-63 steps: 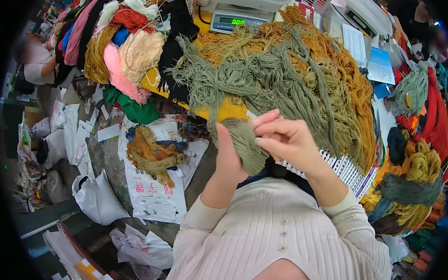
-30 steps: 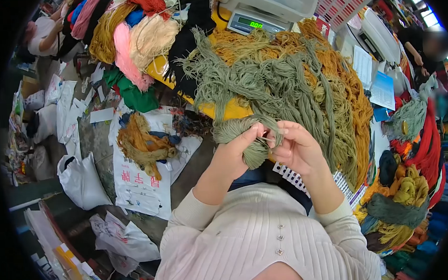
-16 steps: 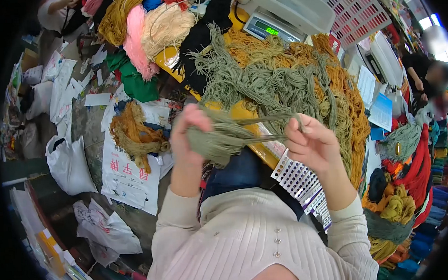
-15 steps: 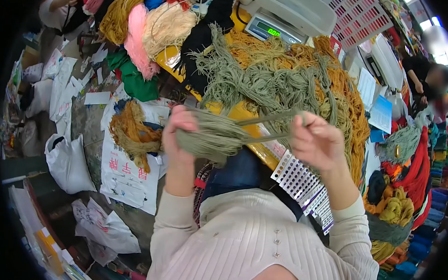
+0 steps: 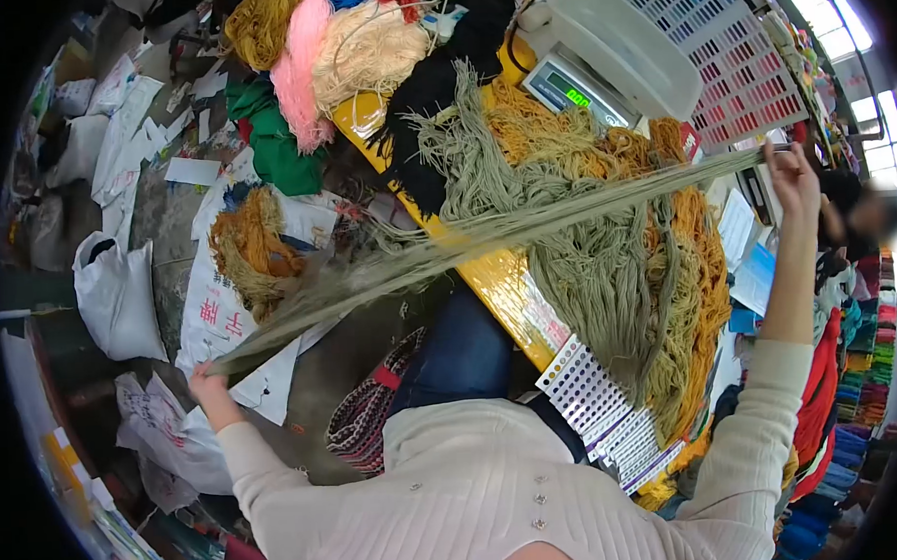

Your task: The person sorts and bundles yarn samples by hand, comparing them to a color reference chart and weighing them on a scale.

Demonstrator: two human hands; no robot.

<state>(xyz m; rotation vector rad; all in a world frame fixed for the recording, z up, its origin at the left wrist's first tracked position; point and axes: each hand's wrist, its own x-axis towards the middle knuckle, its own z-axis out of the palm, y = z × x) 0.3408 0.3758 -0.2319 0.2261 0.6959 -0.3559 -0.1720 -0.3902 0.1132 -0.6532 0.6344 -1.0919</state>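
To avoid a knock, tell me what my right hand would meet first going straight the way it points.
Probably the white perforated plastic basket, just beyond your right hand in the picture; depth is unclear, so it might pass above it.

From where I'm standing, bright light is coming through the gridded windows at the far right. A glossy yellow table is catching shine along its edge, and loose papers are littering the grey floor on the left.

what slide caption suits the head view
Grey-green yarn skein stretched between left hand and right hand, partly over a glossy yellow table heaped with green and orange yarn.
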